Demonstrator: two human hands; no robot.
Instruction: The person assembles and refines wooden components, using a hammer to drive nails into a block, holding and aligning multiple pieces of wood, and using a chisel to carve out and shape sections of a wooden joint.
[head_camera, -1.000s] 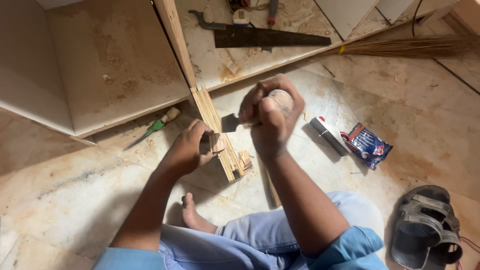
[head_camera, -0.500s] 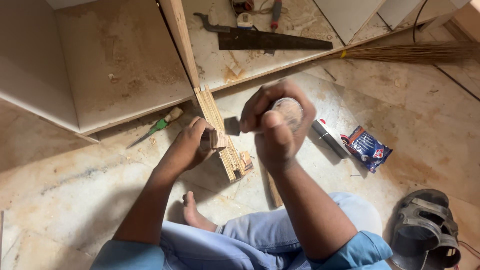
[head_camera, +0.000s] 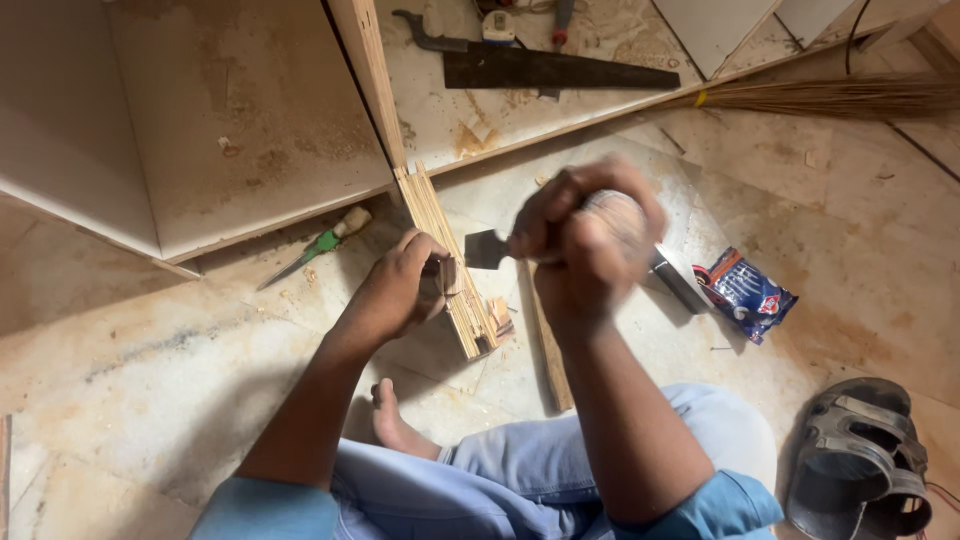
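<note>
Here, low on the floor:
Right hand: my right hand (head_camera: 590, 240) is clenched tight round the rounded wooden handle of a chisel (head_camera: 495, 250); the hand is blurred, and the flat dark steel blade sticks out to the left, toward my other hand.
Left hand: my left hand (head_camera: 400, 285) is curled closed on a small wooden block (head_camera: 446, 275), pinching it against the side of the strip stack.
Strip stack: a bundle of thin, pale wooden strips (head_camera: 445, 255), straight and layered on edge, runs from the cabinet panel down toward me, just beside both hands.
Offcut: a small chip of wood (head_camera: 498, 315) lies touching the near end of the stack.
Floor: smooth beige stone tile (head_camera: 150, 380), dusted with sawdust.
Screwdriver: green handle, thin metal shaft (head_camera: 318, 245), lying left of my left hand.
Saw: a long dark flat blade with a curved handle (head_camera: 540, 68), on the dusty board above.
Broom: a bundle of dry brown straw (head_camera: 830, 95), upper right.
Packet: a crinkled blue and red plastic pouch (head_camera: 745, 292), right of my right hand.
Sandal: grey strapped rubber (head_camera: 860, 455), lower right.
</note>
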